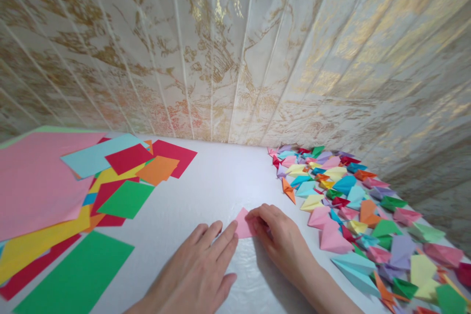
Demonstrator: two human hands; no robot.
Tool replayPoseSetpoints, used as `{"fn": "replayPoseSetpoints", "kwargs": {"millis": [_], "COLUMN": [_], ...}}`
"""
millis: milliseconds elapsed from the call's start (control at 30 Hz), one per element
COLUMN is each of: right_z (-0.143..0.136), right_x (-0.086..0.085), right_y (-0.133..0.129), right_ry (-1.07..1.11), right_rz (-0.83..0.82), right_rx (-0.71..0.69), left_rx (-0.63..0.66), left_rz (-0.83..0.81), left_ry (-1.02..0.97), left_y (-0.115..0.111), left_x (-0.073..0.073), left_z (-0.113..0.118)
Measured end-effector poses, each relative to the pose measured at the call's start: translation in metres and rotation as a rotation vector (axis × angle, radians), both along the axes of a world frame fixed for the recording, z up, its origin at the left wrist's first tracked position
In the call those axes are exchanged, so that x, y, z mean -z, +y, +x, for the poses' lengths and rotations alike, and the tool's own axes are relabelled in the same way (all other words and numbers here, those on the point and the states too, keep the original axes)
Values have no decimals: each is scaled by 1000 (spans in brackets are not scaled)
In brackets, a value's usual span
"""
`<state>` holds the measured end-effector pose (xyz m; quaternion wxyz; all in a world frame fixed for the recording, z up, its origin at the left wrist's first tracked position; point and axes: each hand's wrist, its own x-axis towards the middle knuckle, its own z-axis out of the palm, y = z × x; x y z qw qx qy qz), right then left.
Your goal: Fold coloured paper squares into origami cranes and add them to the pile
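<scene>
A small folded piece of pink paper (244, 225) lies on the white table between my two hands, one pointed corner facing away from me. My left hand (200, 265) rests flat, palm down, with its fingers stretched out and the fingertips touching the paper's left edge. On the other side, my right hand (277, 233) has thumb and fingers pinched on the paper's right edge. Its fingertips partly hide that side of the paper.
Coloured paper sheets lie at the left, among them a large pink sheet (40, 176) and a green rectangle (81, 274). Many folded paper pieces (346, 184) cover the right side. A patterned curtain (221, 59) hangs behind the white table (217, 171).
</scene>
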<state>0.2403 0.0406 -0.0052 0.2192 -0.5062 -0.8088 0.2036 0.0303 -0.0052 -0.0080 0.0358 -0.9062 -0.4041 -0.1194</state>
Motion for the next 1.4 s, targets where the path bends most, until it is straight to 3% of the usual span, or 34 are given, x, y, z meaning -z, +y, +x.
{"fn": "replayPoseSetpoints", "kwargs": {"millis": [167, 400, 833, 1133, 1400], "right_z": [-7, -15, 16, 36, 7], "right_x": [-4, 3, 2, -8, -9], "right_y": [-3, -9, -2, 10, -1], "right_ry": [-52, -39, 189, 216, 102], "right_rz": [22, 44, -120, -231, -93], "right_rx": [38, 104, 85, -8, -26], "left_rx": [-77, -45, -47, -81, -75], "left_rz": [97, 217, 236, 250, 210], "left_ry": [32, 44, 74, -54, -51], "left_y": [-6, -6, -9, -9, -9], "left_x": [-1, 1, -7, 23, 5], "left_z": [-2, 2, -6, -6, -8]}}
